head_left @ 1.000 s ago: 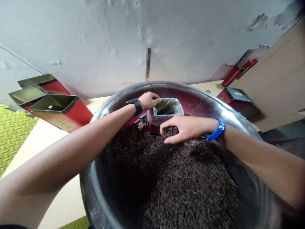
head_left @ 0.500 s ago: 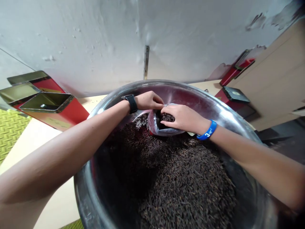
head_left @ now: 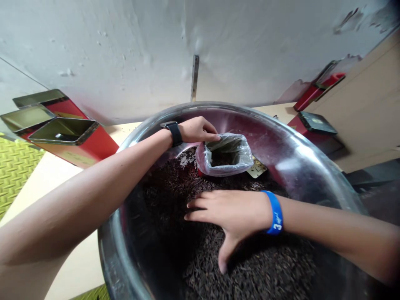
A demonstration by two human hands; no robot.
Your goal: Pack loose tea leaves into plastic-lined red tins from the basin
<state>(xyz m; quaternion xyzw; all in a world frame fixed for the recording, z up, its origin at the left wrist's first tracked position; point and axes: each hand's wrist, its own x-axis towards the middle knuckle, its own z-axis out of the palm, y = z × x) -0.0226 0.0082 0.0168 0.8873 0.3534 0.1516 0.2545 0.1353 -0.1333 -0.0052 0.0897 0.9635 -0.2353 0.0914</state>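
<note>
Inside a large metal basin (head_left: 117, 246) lies a heap of dark loose tea leaves (head_left: 265, 266). A red tin lined with a clear plastic bag (head_left: 218, 170) stands in the basin, its mouth open, with dark leaves visible down inside. My left hand (head_left: 200, 129), with a black watch on its wrist, pinches the bag's rim at the back left corner. My right hand (head_left: 231, 210), wearing a blue wristband, is palm down over the leaves in front of the tin, thumb and fingers spread. A small gold card or tag (head_left: 258, 168) lies to the right of the tin.
Several open red tins (head_left: 90, 143) lean at the left on the pale table (head_left: 78, 254). At the right are a red tin with a dark lid (head_left: 315, 125) and another red tin (head_left: 308, 96). A grey wall (head_left: 140, 62) rises behind the basin.
My right hand has left the bag's mouth and moved down toward me over the heap, its fingers opening. The left hand still holds the bag's rim.
</note>
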